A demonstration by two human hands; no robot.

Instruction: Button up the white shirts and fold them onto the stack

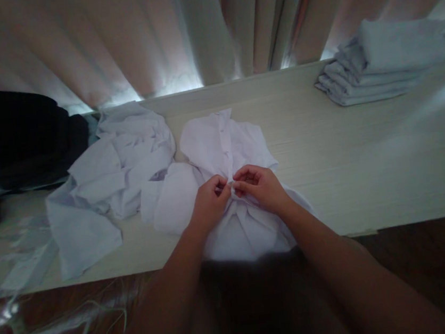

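Observation:
A white button-front shirt point(203, 142) lies spread on the pale tabletop in front of me, its front strip running away from my hands toward the far edge. My left hand point(213, 197) pinches the strip from the left side. From the right, my right hand point(263, 186) pinches the same strip, thumb and forefinger meeting the left fingertips. Any button between the fingertips is too small to make out. Below the hands the cloth bunches into folds near the table's front edge.
Crumpled white clothes point(125, 156) lie at the left, beside a black bulky item point(10, 137). Folded pale cloths point(399, 61) are stacked at the back right. A white power strip point(29, 269) with cables sits front left. Curtains point(131, 38) hang behind the table point(366, 161).

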